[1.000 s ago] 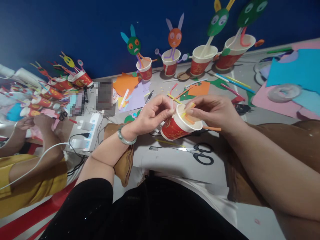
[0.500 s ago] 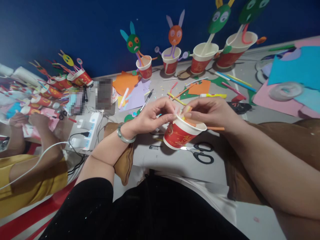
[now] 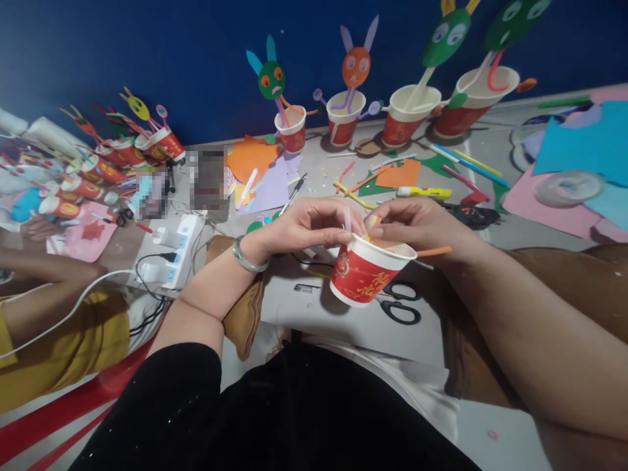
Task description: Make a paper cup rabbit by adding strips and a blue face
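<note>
A red paper cup [image 3: 366,275] with a white rim hangs tilted above the table between my hands. My left hand [image 3: 314,222] is closed on the cup's far left rim, thumb outside. A pale translucent strip [image 3: 348,219] stands up beside its fingertips. My right hand [image 3: 417,222] pinches a small orange and yellow piece [image 3: 375,224] at the cup's mouth; its exact kind is unclear. From the right side of the cup sticks an orange straw [image 3: 434,251]. Black-handled scissors [image 3: 401,313] lie on the table, partly behind the cup.
Paper-cup puppets, including one with an orange head [image 3: 356,67], stand along the blue wall [image 3: 196,59]. Coloured paper [image 3: 400,173], straws and a yellow marker [image 3: 424,192] lie beyond my hands. A power strip [image 3: 184,252] is at left, near a co-worker's arm [image 3: 49,281].
The cup has shifted slightly right and down in the view and turned a little. Both hands keep their grip at its rim. The co-worker's hands at left have moved apart from where they were.
</note>
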The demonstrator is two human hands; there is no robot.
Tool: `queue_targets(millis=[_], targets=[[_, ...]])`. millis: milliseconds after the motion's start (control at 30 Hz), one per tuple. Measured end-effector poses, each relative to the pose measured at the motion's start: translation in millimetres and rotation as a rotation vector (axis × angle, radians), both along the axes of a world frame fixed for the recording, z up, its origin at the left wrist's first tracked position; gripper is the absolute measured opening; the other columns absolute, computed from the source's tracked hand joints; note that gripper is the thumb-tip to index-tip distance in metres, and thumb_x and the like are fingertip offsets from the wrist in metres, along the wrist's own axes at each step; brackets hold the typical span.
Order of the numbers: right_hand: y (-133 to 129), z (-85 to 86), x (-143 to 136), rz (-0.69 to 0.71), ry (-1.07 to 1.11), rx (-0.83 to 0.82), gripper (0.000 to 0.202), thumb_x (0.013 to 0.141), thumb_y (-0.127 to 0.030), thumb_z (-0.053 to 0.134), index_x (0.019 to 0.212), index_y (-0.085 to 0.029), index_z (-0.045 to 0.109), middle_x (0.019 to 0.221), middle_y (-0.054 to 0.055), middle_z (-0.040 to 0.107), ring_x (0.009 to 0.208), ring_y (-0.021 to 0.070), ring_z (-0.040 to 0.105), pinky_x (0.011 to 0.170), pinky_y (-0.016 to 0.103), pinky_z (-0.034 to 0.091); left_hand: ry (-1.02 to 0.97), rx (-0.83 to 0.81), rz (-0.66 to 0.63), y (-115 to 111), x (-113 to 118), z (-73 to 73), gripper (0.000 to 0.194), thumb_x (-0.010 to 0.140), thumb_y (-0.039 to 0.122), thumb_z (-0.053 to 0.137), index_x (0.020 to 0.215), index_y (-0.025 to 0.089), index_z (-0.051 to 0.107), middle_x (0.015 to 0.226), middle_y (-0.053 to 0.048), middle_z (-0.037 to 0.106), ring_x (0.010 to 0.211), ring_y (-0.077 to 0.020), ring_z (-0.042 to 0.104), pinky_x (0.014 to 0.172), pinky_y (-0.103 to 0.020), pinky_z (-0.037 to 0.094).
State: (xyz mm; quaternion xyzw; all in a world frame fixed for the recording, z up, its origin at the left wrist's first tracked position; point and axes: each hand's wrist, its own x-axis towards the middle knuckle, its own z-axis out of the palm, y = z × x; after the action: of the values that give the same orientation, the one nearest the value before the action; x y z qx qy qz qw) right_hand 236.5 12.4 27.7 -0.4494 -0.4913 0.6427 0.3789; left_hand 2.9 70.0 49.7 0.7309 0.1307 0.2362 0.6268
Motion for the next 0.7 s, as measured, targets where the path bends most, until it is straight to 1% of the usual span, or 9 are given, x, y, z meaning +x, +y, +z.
queue_targets(millis=[33,100,200,300,400,500,600,700], targets=[[0.3,-1.0,0.3,0.017,0.001,0.002,0.044,0.057,-0.055,0.103,0.071,-0.023,0.075,0.067,-0.001,0.072,0.055,0.0113,0.060,0.050,0.025,0.046,0.021,-0.018,-0.004,0.2,0.1,2.0,0.041,0.083,0.057,0.088,0.078,0.018,0.075,0.092,-0.007,0.077,0.089,-0.0167,0.074,0.076,-0.031,0.060],[0.6,-2.6,0.4,0.051,0.001,0.004,0.045,0.057,-0.057,0.102,0.071,-0.023,0.075,0.066,-0.001,0.072,0.056,0.0125,0.062,0.051,0.026,0.048,0.074,-0.072,-0.028,0.3,-0.5,4.8,0.040,0.078,0.057,0.092,0.078,0.020,0.078,0.089,-0.008,0.078,0.088,-0.0188,0.076,0.079,-0.034,0.062],[-0.1,-3.0,-0.4,0.101,-0.021,0.002,0.048,0.057,-0.062,0.101,0.071,-0.023,0.076,0.065,0.000,0.072,0.055,0.0140,0.065,0.052,0.028,0.052,0.115,-0.086,-0.122,-0.1,-1.9,6.4,0.036,0.072,0.052,0.097,0.083,0.021,0.082,0.088,-0.008,0.080,0.088,-0.0203,0.078,0.084,-0.035,0.064],[-1.0,-3.1,-1.9,0.164,-0.028,-0.009,0.050,0.057,-0.063,0.100,0.072,-0.022,0.078,0.065,0.001,0.073,0.054,0.0134,0.066,0.051,0.026,0.053,0.128,-0.038,-0.187,-1.5,-2.4,6.4,0.035,0.076,0.053,0.095,0.087,0.022,0.082,0.089,-0.008,0.081,0.083,-0.0179,0.077,0.078,-0.031,0.064],[-0.9,-4.4,-3.0,0.200,-0.004,-0.016,0.045,0.061,-0.058,0.100,0.074,-0.021,0.079,0.069,0.000,0.076,0.057,0.0119,0.067,0.052,0.023,0.054,0.137,-0.031,-0.181,-3.9,-2.3,6.3,0.037,0.081,0.056,0.090,0.085,0.021,0.080,0.088,-0.007,0.080,0.074,-0.0148,0.073,0.069,-0.028,0.061],[-0.4,-6.2,-4.2,0.181,0.013,-0.013,0.043,0.061,-0.056,0.100,0.074,-0.021,0.079,0.070,0.000,0.077,0.059,0.0105,0.068,0.054,0.021,0.054,0.152,-0.054,-0.153,-5.9,-2.7,6.4,0.038,0.076,0.053,0.095,0.084,0.020,0.078,0.086,-0.007,0.079,0.073,-0.0137,0.071,0.067,-0.027,0.059],[-0.7,-6.7,-5.9,0.150,0.002,-0.006,0.045,0.059,-0.059,0.100,0.074,-0.021,0.079,0.070,0.000,0.076,0.059,0.0112,0.068,0.054,0.023,0.055,0.154,-0.063,-0.122,-7.3,-3.8,6.4,0.040,0.073,0.051,0.098,0.085,0.019,0.077,0.086,-0.006,0.078,0.071,-0.0122,0.069,0.066,-0.027,0.058],[-2.1,-4.9,-7.0,0.111,-0.018,0.018,0.049,0.057,-0.063,0.100,0.074,-0.022,0.078,0.070,0.001,0.075,0.058,0.0131,0.067,0.054,0.026,0.055,0.121,-0.054,-0.084,-8.4,-4.7,4.5,0.041,0.074,0.052,0.097,0.084,0.019,0.075,0.086,-0.005,0.077,0.073,-0.0127,0.069,0.067,-0.027,0.059]])
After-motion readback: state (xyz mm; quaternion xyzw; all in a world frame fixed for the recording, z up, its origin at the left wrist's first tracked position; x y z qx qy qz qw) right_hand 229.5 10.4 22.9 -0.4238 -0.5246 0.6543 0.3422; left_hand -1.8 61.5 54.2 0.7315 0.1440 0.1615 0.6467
